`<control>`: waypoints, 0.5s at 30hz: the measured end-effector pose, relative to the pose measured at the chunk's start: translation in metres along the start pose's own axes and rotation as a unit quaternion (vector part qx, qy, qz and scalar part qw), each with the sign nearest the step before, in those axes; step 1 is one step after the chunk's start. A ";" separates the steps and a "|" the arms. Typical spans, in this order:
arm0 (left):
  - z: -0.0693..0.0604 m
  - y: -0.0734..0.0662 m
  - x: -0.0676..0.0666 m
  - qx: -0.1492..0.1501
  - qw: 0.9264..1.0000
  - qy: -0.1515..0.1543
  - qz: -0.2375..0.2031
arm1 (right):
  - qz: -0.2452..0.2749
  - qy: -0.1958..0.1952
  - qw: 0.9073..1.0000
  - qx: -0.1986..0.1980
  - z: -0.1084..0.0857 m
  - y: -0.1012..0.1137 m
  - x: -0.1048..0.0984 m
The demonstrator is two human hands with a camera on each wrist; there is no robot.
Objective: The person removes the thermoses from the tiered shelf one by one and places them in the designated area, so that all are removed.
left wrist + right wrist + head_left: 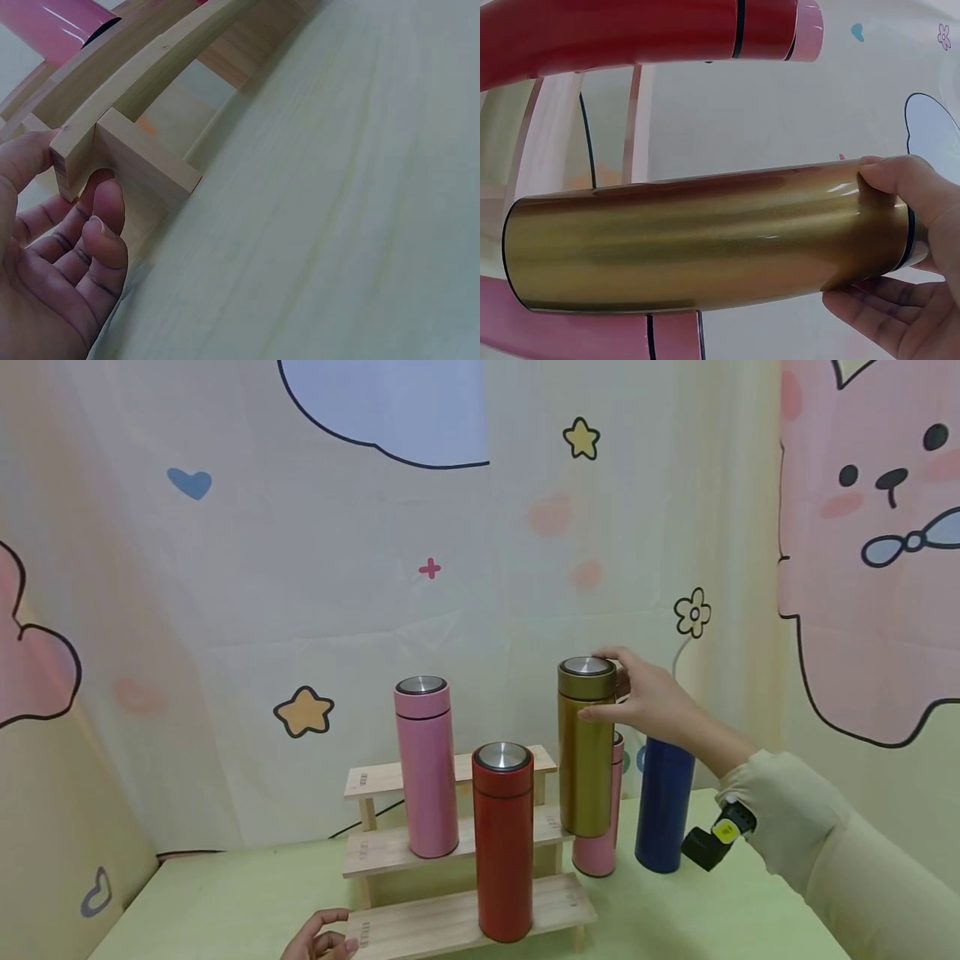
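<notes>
My right hand (648, 697) grips a gold thermos flask (587, 768) near its cap, thumb and fingers on opposite sides. The flask is upright, its base by the right end of the middle step; contact there I cannot tell. With my left hand (64, 247) I pinch the front left end of a three-step wooden display stand (420, 918), fingers curled under the lowest step. On that step stands a red thermos flask (504, 852). A pink thermos flask (427, 777) stands on the middle step, left of the red one.
Behind the gold flask, a second pink flask (596, 856) stands on the green tabletop (240, 902). A blue flask (663, 810) stands to its right, below my right forearm. A printed curtain (322, 568) hangs behind the table.
</notes>
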State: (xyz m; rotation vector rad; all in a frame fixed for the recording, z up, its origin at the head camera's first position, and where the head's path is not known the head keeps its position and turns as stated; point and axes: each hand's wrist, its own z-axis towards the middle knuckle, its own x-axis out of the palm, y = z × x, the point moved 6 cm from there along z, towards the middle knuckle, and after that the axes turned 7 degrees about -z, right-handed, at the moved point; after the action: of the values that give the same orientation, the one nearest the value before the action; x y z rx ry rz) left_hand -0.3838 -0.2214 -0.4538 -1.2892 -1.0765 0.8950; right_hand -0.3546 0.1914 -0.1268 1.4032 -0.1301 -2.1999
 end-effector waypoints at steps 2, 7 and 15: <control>0.000 0.000 0.000 -0.002 1.000 0.004 0.001 | -0.005 -0.003 1.000 0.000 -0.004 -0.004 -0.002; 0.001 -0.001 0.000 0.001 1.000 0.013 0.010 | -0.012 -0.009 1.000 -0.003 -0.013 -0.010 -0.005; 0.000 0.000 0.000 0.004 1.000 0.014 0.014 | -0.018 -0.007 1.000 -0.006 -0.026 -0.019 -0.003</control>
State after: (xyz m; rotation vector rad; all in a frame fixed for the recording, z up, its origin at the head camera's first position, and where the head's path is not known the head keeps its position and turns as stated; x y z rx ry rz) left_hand -0.3834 -0.2213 -0.4535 -1.3094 -1.0357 0.8985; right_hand -0.3382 0.2144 -0.1426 1.3946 -0.0978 -2.2376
